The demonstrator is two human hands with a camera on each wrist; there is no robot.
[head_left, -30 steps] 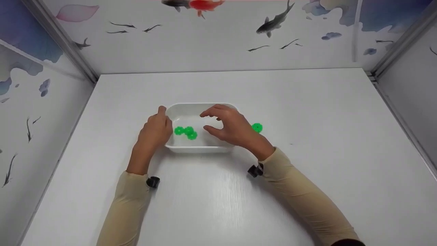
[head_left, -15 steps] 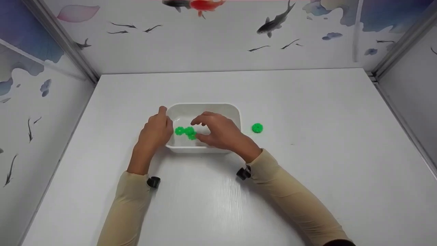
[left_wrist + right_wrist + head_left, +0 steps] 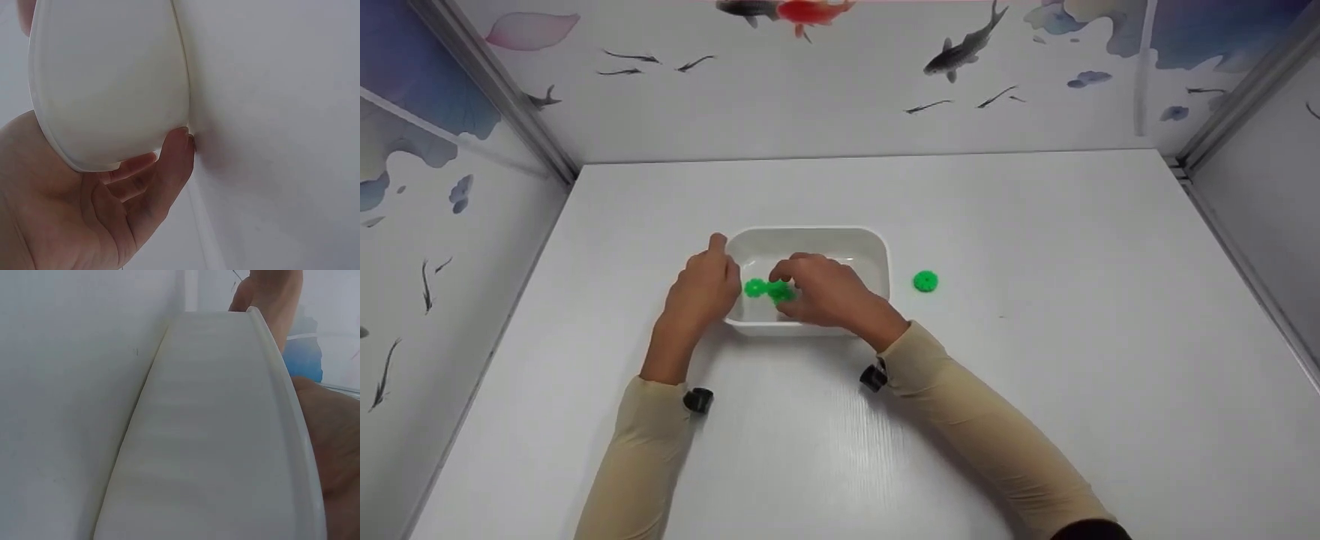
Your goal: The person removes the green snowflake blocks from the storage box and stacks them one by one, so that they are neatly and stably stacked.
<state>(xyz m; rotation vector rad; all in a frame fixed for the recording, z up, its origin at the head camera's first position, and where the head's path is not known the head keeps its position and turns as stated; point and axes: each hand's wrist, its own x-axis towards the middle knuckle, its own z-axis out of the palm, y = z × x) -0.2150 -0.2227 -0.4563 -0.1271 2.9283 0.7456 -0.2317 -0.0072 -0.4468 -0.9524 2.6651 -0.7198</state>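
Note:
A white rectangular plastic tray (image 3: 855, 238) stands on the table. My left hand (image 3: 701, 289) grips its left end; in the left wrist view, the fingers (image 3: 171, 163) curl under the rim of the tray (image 3: 112, 84). Inside lie small green flower-shaped plastic pieces, one at the left (image 3: 754, 288) and a cluster (image 3: 780, 291) beside it. My right hand (image 3: 832, 292) reaches into the tray, thumb and forefinger spread on either side of the cluster. The tray wall (image 3: 208, 427) hides the right fingertips in the right wrist view.
Another green flower-shaped piece (image 3: 925, 281) lies on the white table (image 3: 1035, 337), right of the tray. Panels printed with fish (image 3: 960, 52) enclose the table at the back and sides.
My right hand has moved left and slightly down inside the tray, to the green cluster, and its thumb and forefinger have drawn closer together. The left hand and the tray have stayed put.

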